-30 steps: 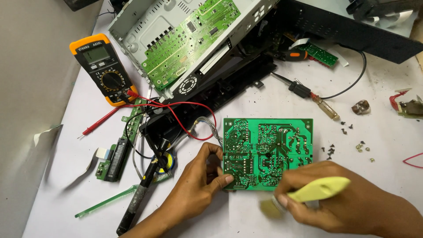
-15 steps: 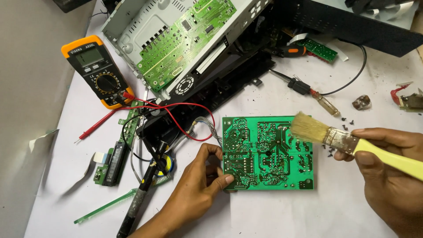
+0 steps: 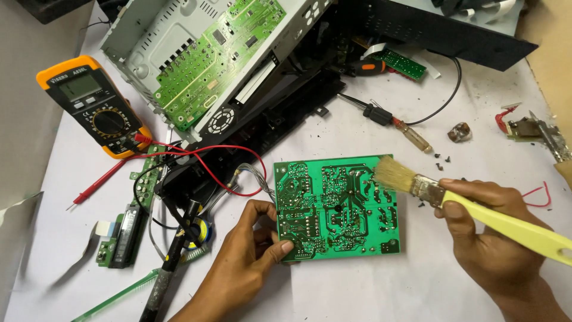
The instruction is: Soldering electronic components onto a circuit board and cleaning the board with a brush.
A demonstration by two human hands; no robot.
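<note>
A green circuit board (image 3: 336, 209) lies solder side up on the white work surface. My left hand (image 3: 250, 259) pinches its lower left corner between thumb and fingers. In my right hand (image 3: 485, 235) is a paintbrush with a pale yellow handle (image 3: 512, 229). The brush's tan bristles (image 3: 393, 174) rest on the board's upper right corner.
An opened metal chassis with a green board (image 3: 214, 53) lies at the top. Left of it is an orange multimeter (image 3: 92, 104) with red and black leads. A soldering iron (image 3: 170, 262), a screwdriver (image 3: 396, 122), small boards and loose screws (image 3: 442, 158) lie around.
My right hand swung the brush from the board's lower right edge up to its upper right corner. My left hand kept its hold on the board's lower left corner.
</note>
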